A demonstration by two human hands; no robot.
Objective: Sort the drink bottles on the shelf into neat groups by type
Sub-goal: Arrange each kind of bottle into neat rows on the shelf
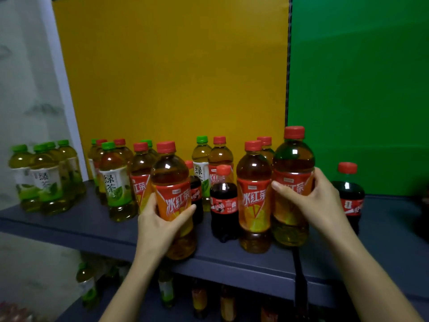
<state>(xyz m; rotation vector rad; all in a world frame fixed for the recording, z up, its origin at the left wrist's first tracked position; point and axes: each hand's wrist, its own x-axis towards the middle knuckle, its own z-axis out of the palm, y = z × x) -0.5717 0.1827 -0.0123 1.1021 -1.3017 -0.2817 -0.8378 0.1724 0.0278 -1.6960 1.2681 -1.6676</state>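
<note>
Forearms reach up from the bottom edge toward the dark shelf (pixel 69 225), each hand closed around an iced red tea bottle. The left hand (pixel 157 225) wraps the lower label of the nearest red tea bottle (pixel 173 196), thumb on the left side and fingers curling round the right; this bottle stands at the shelf's front edge. The right hand (pixel 312 197) grips a second red tea bottle (pixel 293 180) by its label from the right side, thumb across the front, wrist bent slightly inward. Whether that bottle rests on the shelf or is just lifted cannot be told.

Between the two hands stand a third red tea bottle (pixel 254 196), touching the one in the right hand, and a smaller cola bottle (pixel 224 203) just left of it. Beyond the right hand, further right, another cola bottle (pixel 348 196) stands alone. Behind the left hand a mixed cluster holds more red-capped tea and a green tea bottle (pixel 117 182). Well left of the left hand, at the shelf's end, a tight group of green tea bottles (pixel 44 177) stands apart.

Below the forearms a lower shelf carries more bottles — dim and hard to make out. Behind everything, a yellow panel (pixel 171 73) backs the left side and a green panel (pixel 359 89) the right.
</note>
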